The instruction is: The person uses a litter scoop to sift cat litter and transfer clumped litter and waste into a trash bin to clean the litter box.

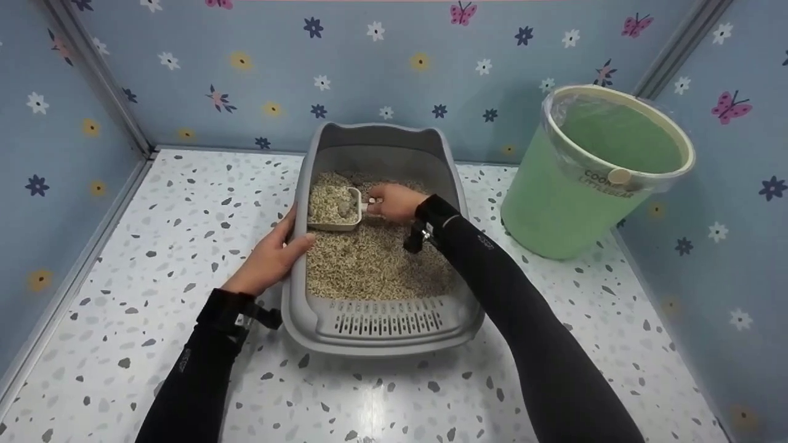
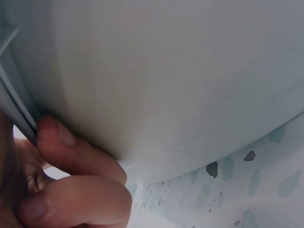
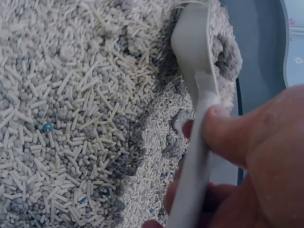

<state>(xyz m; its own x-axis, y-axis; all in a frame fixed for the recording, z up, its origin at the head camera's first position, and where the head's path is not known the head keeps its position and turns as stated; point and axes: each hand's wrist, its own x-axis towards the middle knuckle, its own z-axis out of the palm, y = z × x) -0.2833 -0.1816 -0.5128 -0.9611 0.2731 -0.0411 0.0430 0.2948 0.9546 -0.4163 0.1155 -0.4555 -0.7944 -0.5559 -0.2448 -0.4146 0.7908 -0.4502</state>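
Observation:
A grey litter box (image 1: 381, 341) stands on the floor, with pellet litter (image 1: 375, 264) spread over its bottom. My left hand (image 1: 268, 255) grips its left side, thumb over the rim; in the left wrist view the curled fingers (image 2: 80, 156) lie under the rim against the outer wall. My right hand (image 1: 399, 202) holds a pale litter scoop (image 1: 335, 227) by its handle, thumb along the top. Heaped with litter, the scoop sits at the box's left wall. A grey clump (image 3: 229, 57) shows in the scoop's load in the right wrist view.
A green trash bin (image 1: 557, 197) with a clear liner over its rim stands right of the box. Flower-patterned panels (image 1: 369, 80) close in the back and both sides. Speckled white floor (image 1: 184, 246) surrounds the box.

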